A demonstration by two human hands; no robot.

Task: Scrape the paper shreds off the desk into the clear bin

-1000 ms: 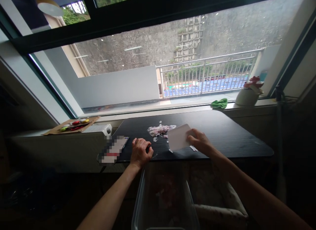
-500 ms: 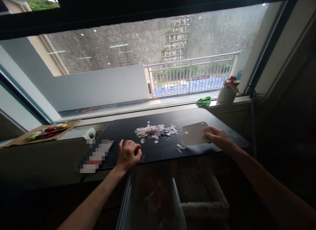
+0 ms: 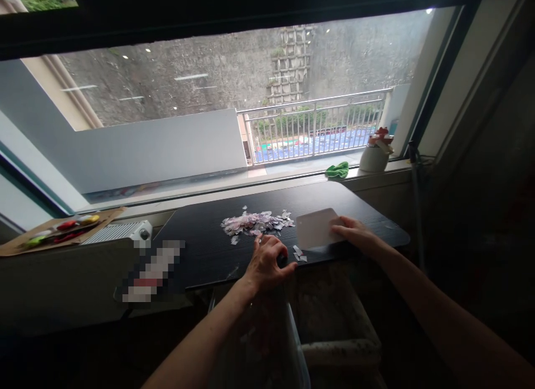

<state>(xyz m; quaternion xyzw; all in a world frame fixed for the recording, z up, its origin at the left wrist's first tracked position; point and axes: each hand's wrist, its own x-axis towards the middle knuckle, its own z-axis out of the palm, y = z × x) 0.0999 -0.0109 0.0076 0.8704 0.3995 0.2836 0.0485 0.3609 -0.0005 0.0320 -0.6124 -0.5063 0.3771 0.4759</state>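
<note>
My right hand grips the right edge of a pale flat rectangular scraper, which is tilted over the black table. Just left of the scraper lies a heap of torn paper scraps, whitish with some pink and purple. At the front edge of the heap is my left hand, fingers bent and the thumb held apart, with nothing seen in it. Whether its fingertips touch the scraps I cannot tell. A few loose paper pieces lie between my left hand and the scraper, close to the table's front edge.
Below the table edge stands a clear plastic bin with some scraps inside, beside a pale-rimmed box. A blurred-out flat item lies at the table's left end. On the sill are a green cloth and a white jug.
My left hand has moved right along the front of the table, and its thumb has spread away from the fingers. The scraper stays in my right hand. The view has shifted slightly.
</note>
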